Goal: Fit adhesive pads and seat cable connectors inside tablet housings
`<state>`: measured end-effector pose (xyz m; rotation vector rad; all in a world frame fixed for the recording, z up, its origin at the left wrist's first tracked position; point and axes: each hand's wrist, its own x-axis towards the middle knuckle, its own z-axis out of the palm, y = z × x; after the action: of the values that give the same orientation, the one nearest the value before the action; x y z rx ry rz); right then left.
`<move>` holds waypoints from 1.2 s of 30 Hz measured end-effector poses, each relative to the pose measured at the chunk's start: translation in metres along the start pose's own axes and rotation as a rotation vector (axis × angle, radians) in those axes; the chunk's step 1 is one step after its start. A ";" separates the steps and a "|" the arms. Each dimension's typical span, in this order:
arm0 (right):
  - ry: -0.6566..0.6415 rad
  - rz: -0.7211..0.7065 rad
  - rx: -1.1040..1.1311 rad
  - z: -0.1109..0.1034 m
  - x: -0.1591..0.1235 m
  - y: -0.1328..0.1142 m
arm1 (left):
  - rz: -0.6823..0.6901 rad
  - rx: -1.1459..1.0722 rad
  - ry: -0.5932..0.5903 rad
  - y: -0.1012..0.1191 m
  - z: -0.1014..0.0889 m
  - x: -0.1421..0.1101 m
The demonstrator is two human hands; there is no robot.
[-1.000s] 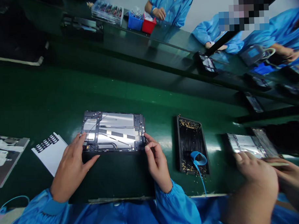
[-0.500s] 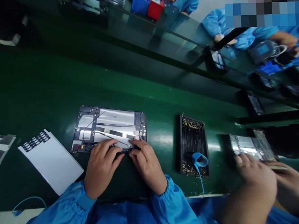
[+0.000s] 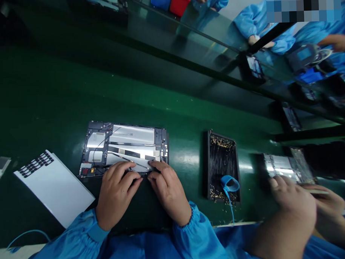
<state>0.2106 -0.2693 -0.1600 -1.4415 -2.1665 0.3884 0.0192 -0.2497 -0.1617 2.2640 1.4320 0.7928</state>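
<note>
An opened tablet [image 3: 136, 151] lies on the green bench, its silver batteries and black flat cables exposed. A thin black wire [image 3: 100, 143] curves over its left part. At the tablet's near edge my left hand [image 3: 117, 192] is closed, index finger and thumb bent together. Close beside it, my right hand [image 3: 171, 190] has its fingers bent onto the same edge, near the lower right of the battery area. Whatever the fingertips of both hands pinch is too small and hidden to name.
White sheets with black stickers [image 3: 54, 186] lie left. To the right stands a black tray [image 3: 238, 161] of thin black cables with gold ends, a blue wrist strap [image 3: 230, 183] across it. A co-worker's hands [image 3: 294, 200] work by another opened tablet [image 3: 281, 166].
The view has shifted slightly, so the bench items sit a little further left. Both my hands keep nearly the same place at the tablet's near edge.
</note>
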 end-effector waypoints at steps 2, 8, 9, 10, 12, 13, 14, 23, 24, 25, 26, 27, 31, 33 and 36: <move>-0.003 0.000 0.001 0.000 0.000 0.000 | -0.001 -0.001 0.000 0.000 0.000 0.000; 0.005 -0.005 0.010 0.000 0.002 -0.001 | 0.014 0.008 -0.013 0.001 0.002 0.000; 0.003 -0.011 0.005 0.000 0.002 -0.001 | 0.025 0.011 -0.014 0.002 0.003 0.000; 0.002 -0.015 0.001 0.000 0.002 -0.001 | 0.038 0.013 -0.017 0.003 0.004 0.001; 0.001 -0.014 0.004 0.000 0.002 -0.001 | 0.060 0.009 -0.026 0.004 0.006 0.002; -0.001 -0.011 0.013 0.000 0.002 -0.001 | 0.066 0.006 -0.029 0.004 0.006 0.003; -0.002 -0.007 0.025 0.000 0.002 0.000 | 0.068 0.003 -0.031 0.004 0.006 0.003; 0.067 0.012 0.182 -0.004 -0.005 0.010 | 0.076 -0.018 -0.055 0.004 0.002 0.008; 0.082 0.024 0.193 -0.005 -0.006 0.011 | 0.079 -0.012 -0.058 0.004 0.002 0.009; 0.094 0.032 0.199 -0.004 -0.008 0.011 | 0.082 -0.007 -0.062 0.005 0.002 0.010; 0.101 0.034 0.202 -0.004 -0.008 0.012 | 0.086 -0.003 -0.066 0.005 0.002 0.011; 0.105 0.033 0.202 -0.004 -0.009 0.012 | 0.092 -0.004 -0.072 0.004 0.002 0.012; 0.113 0.023 0.183 -0.002 -0.007 0.011 | 0.099 -0.019 -0.099 0.003 0.003 0.015; 0.116 0.024 0.167 -0.001 -0.006 0.011 | 0.097 -0.027 -0.104 0.002 0.003 0.016; 0.111 0.027 0.159 -0.001 -0.005 0.010 | 0.088 -0.031 -0.101 0.002 0.003 0.016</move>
<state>0.2203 -0.2696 -0.1654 -1.3731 -1.9836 0.4683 0.0280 -0.2363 -0.1586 2.3222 1.2749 0.7111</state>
